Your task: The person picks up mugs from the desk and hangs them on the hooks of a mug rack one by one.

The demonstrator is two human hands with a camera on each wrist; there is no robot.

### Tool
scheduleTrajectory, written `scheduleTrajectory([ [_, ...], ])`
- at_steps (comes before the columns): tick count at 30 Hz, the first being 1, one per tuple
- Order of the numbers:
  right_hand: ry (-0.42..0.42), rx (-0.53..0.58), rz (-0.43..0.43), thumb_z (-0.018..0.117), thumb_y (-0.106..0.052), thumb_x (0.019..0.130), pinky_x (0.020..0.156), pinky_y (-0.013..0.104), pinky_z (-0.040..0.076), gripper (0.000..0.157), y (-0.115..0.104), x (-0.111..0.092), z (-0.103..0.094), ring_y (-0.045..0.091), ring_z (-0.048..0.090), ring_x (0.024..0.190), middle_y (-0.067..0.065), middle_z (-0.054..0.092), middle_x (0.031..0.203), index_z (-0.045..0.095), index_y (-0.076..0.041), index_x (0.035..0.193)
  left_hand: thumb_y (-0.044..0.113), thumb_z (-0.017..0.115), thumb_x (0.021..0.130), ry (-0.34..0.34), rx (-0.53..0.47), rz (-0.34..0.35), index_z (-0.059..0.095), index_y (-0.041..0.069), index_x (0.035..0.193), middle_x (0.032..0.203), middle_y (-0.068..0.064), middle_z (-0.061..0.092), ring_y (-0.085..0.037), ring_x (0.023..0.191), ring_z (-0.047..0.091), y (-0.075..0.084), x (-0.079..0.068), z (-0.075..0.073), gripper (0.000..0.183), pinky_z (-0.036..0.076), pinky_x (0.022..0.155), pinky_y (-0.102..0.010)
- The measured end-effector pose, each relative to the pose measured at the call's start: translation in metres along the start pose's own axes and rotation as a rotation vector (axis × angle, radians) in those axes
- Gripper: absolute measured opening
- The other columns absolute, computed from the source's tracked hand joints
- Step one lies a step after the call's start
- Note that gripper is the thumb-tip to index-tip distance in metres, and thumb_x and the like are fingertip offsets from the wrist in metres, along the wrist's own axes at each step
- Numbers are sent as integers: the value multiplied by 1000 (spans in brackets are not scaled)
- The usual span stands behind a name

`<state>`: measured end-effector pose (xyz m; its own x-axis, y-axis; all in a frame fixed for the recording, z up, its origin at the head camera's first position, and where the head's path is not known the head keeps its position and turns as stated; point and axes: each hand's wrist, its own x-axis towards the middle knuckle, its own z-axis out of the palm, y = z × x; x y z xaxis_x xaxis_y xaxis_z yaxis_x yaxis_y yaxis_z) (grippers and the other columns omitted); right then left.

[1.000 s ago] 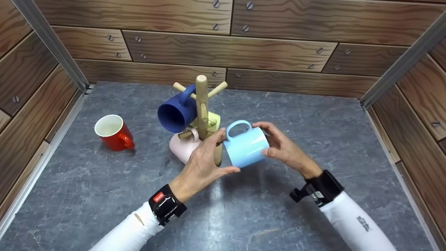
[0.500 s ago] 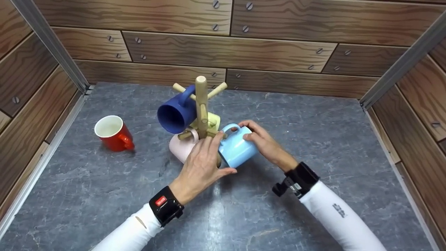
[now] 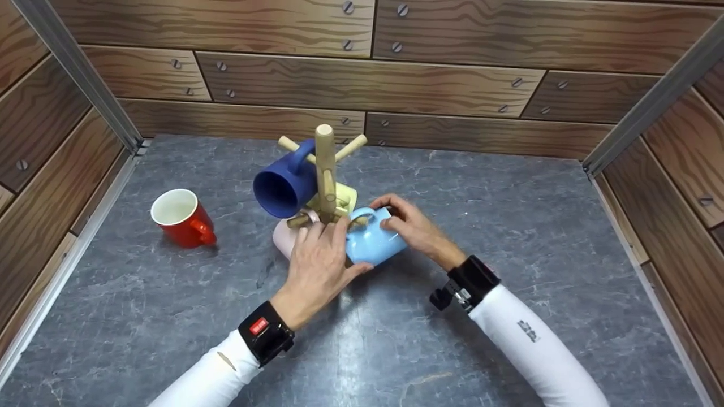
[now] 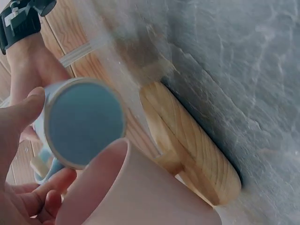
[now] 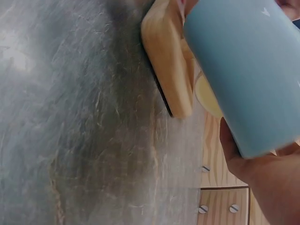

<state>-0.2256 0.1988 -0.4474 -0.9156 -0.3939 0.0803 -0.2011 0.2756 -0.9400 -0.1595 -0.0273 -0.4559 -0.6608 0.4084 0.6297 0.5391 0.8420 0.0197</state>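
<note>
In the head view, a light blue mug [image 3: 376, 240] lies tilted at the right of a wooden mug tree [image 3: 325, 169]. A lower peg [image 3: 357, 222] shows inside its handle loop. My right hand [image 3: 416, 229] grips the mug near its base, thumb on top. My left hand [image 3: 317, 265] spans the mouth end; in the left wrist view, its thumb [image 4: 35, 98] and fingers lie on opposite sides of the blue mug [image 4: 86, 124]. Partly behind that hand hangs a pink mug [image 3: 284, 237]. A dark blue mug [image 3: 283, 186] hangs higher, with a yellow mug [image 3: 345, 198] behind the post.
A red mug [image 3: 184, 220] with a white inside stands upright on the grey marbled table [image 3: 113, 316], left of the tree. Wood-patterned walls [image 3: 452, 90] enclose the back and sides. Two upper pegs [image 3: 352, 147] stick out near the post's top.
Both hands have brought the light blue mug left and slightly down, against the tree. Its handle now surrounds the lower right peg. The right arm has moved left; the other mugs stay put.
</note>
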Motion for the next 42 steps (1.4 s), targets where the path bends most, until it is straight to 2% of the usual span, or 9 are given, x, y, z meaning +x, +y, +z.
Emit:
scheduleTrajectory([
  [9, -27, -60, -51, 59, -8, 93, 91, 35, 43, 35, 2, 7, 10, 22, 55, 107, 11, 61, 125, 61, -4, 127, 61, 81, 80, -44, 111, 0, 59, -1, 134, 106, -13, 71, -31, 91, 61, -6, 0, -4, 85, 42, 72, -40],
  [15, -36, -73, -43, 59, -12, 91, 91, 37, 47, 37, 0, 11, 12, 24, 57, 113, 11, 61, 126, 61, -4, 127, 56, 77, 87, -34, 107, 2, 61, -2, 131, 111, -16, 68, -33, 99, 61, -8, 2, -6, 74, 45, 74, -43],
  [20, -49, -77, -33, 59, -14, 94, 96, 40, 46, 38, 0, 10, 14, 27, 57, 118, 11, 62, 130, 61, -4, 131, 45, 77, 88, 51, 62, 11, 64, 2, 122, 104, -14, 65, -33, 92, 59, -13, 2, -8, 56, 43, 71, -42],
  [26, -80, -39, -11, 56, -21, 103, 107, 47, 42, 42, 2, 5, 13, 28, 55, 126, 11, 59, 140, 56, -5, 142, 26, 80, 83, 223, -70, 75, 69, 5, 107, 97, -11, 63, -31, 83, 56, -17, 3, -15, 33, 41, 68, -42],
  [30, -77, -40, -21, 55, -21, 103, 115, 52, 36, 45, 0, 6, 9, 29, 49, 137, 13, 56, 145, 54, -4, 145, 19, 76, 84, 325, -165, 121, 69, 5, 103, 98, -11, 63, -30, 83, 58, -21, 7, -26, 25, 44, 69, -42],
  [33, -27, -37, -51, 52, -14, 101, 115, 54, 37, 47, -10, 8, 0, 32, 47, 138, 16, 53, 148, 52, -3, 146, 18, 72, 90, 401, -236, 168, 66, 2, 105, 102, -13, 62, -30, 84, 58, -23, 15, -36, 23, 48, 70, -40],
  [36, 67, -17, -81, 51, -11, 100, 112, 50, 42, 46, -27, 13, -11, 30, 49, 136, 15, 53, 148, 52, -4, 146, 20, 72, 94, 469, -299, 205, 61, -1, 115, 109, -18, 58, -31, 88, 57, -25, 26, -46, 31, 51, 72, -40],
  [39, 143, 1, -131, 55, -12, 103, 108, 45, 47, 43, -45, 22, -19, 27, 52, 133, 17, 56, 145, 52, -1, 145, 20, 72, 97, 504, -329, 214, 58, -2, 124, 115, -21, 55, -31, 92, 57, -25, 37, -54, 38, 53, 75, -38],
  [42, 196, -17, -195, 57, -14, 105, 106, 41, 49, 43, -64, 30, -21, 26, 56, 130, 17, 60, 141, 53, -1, 146, 17, 70, 99, 517, -353, 202, 62, -2, 125, 114, -21, 56, -31, 94, 59, -24, 46, -59, 33, 55, 79, -37],
])
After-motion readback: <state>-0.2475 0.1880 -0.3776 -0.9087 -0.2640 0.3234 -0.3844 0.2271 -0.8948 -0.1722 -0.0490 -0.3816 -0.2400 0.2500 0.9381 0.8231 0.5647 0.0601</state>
